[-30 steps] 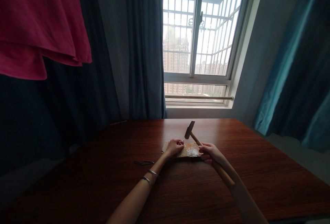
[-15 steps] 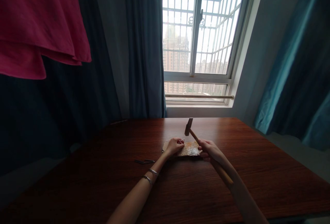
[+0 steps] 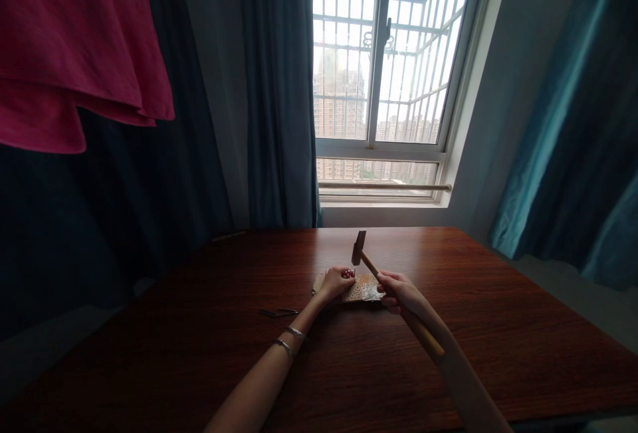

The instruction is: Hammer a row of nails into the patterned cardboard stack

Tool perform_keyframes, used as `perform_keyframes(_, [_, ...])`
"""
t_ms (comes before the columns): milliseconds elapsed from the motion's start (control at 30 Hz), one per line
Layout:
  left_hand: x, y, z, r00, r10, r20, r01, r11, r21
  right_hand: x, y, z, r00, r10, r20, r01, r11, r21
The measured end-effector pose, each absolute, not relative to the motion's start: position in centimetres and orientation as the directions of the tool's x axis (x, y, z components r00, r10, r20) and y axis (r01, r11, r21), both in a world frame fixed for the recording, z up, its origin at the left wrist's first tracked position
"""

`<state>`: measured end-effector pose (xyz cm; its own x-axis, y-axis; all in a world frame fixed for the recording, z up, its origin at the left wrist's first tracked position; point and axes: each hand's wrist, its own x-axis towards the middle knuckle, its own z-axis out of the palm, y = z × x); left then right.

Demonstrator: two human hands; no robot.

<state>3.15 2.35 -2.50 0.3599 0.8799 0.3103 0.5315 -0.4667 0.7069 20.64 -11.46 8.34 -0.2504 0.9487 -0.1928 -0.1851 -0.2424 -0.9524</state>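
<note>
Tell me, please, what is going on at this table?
A person is at work with both hands. The right hand grips a hammer by its handle, its head up in the air near the left hand. The left hand rests at a speckled board and seems to pinch a thin upright nail. Some dark thin pieces lie on the table, beside the left forearm.

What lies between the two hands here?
In the head view, part of the speckled slab lies between the left hand and the right hand; it also shows beyond the left hand.
</note>
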Motion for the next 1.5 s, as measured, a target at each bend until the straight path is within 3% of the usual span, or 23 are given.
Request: perform_keyframes(1500, [3.2,1.4,-1.3,0.362,0.883,0.297,0.575,-0.463,0.674,20.6,-11.4,8.0,-0.213,0.95,-0.229,-0.165,-0.266,-0.95])
